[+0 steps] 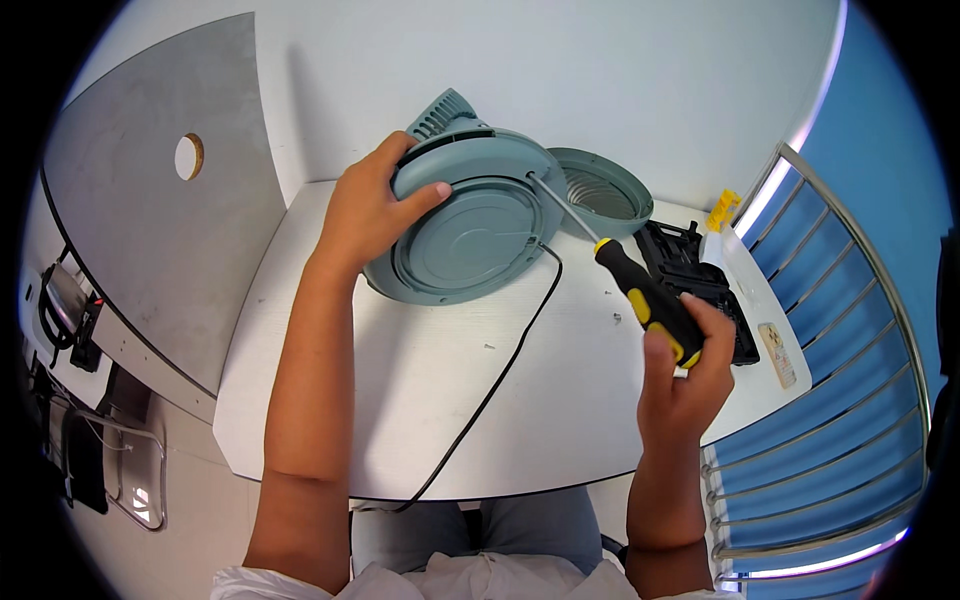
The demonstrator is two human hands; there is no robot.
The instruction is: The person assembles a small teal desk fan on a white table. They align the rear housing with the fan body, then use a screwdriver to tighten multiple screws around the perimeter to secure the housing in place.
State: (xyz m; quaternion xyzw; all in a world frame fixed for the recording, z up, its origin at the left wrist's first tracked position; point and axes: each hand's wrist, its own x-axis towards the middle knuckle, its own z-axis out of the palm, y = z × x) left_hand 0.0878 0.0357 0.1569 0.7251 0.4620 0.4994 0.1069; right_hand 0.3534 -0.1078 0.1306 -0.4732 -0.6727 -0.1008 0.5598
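My left hand [375,205] grips the upper left rim of a grey-green electric appliance [470,235], thumb on its underside. The appliance is tipped so its round base faces me, and a slotted part shows behind. From the base a black cord [500,377] runs down over the table's front edge. In my right hand [690,370] is a black and yellow screwdriver [655,300], fingers wrapped round the handle's end. Its shaft slants up to the left, and the tip meets a hole near the base's upper right rim. Whether a screw sits there I cannot tell.
A round grey-green cover [605,190] with a ribbed inside lies behind the appliance. To its right are a black tool case [690,265] and a yellow piece [722,210]. Small screws [617,319] lie on the white table [430,410]. A metal railing [870,270] borders the right side.
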